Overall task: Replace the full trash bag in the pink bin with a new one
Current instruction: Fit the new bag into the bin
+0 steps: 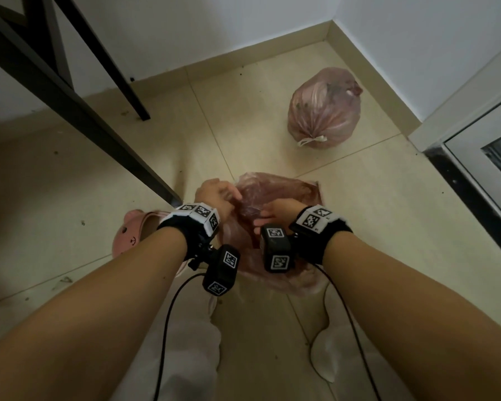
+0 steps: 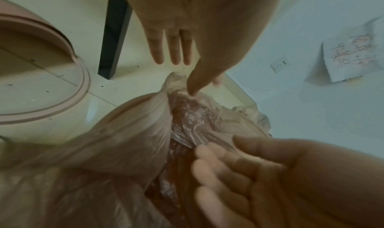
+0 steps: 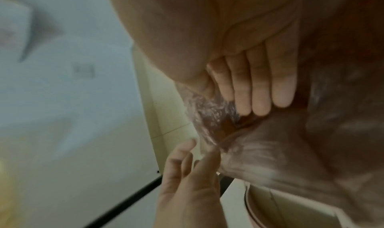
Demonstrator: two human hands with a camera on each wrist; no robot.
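Between the wrists, hands: left hand (image 1: 214, 195) and right hand (image 1: 275, 214) pinching the thin pink plastic bag (image 1: 284, 192), seemingly to part its mouth.
Beside left wrist: pink plastic bin (image 1: 128, 233), unlined.
Far corner: tied full pink trash bag (image 1: 324, 111), set aside.

On my bare forearms I wear black wristbands (image 1: 172, 227) carrying white coded marker cubes (image 1: 198, 211), black cameras (image 1: 222, 270) and trailing cables (image 1: 168, 314).
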